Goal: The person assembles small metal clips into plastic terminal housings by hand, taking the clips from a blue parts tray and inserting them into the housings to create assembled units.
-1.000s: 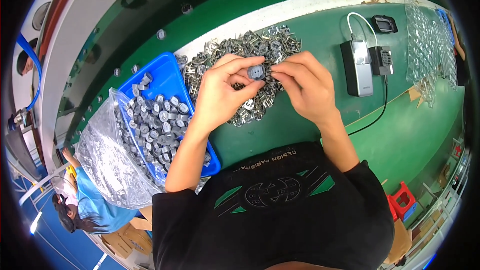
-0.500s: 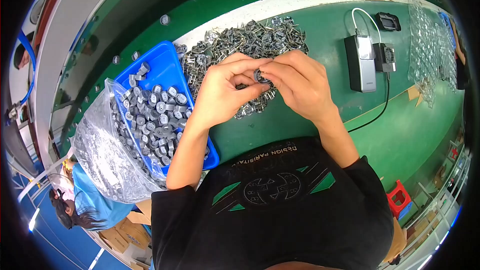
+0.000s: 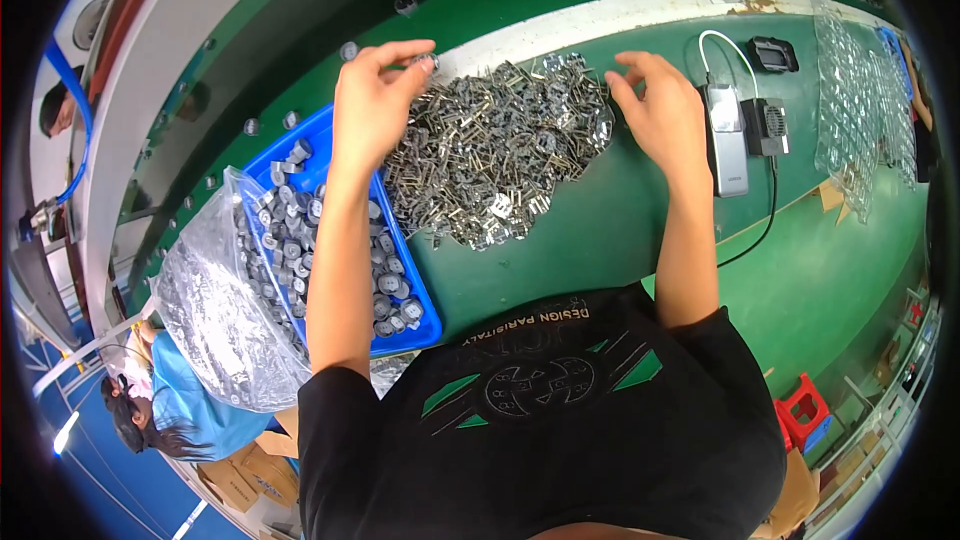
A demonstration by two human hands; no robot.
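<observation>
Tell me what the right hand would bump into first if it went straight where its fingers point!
Probably the heap of small metal-pronged parts, just left of the right hand. I can't tell how high the hand is, though, so it might pass over them.

The bare left forearm (image 3: 338,280) hides the middle of the blue rectangular plastic tray (image 3: 433,312) and some round grey plastic pieces (image 3: 388,285) in it. Farther off, the left hand (image 3: 372,105) partly covers a small, round, blurred piece (image 3: 430,62). Most single parts in the silvery metal heap (image 3: 490,150) are too small to make out.
</observation>
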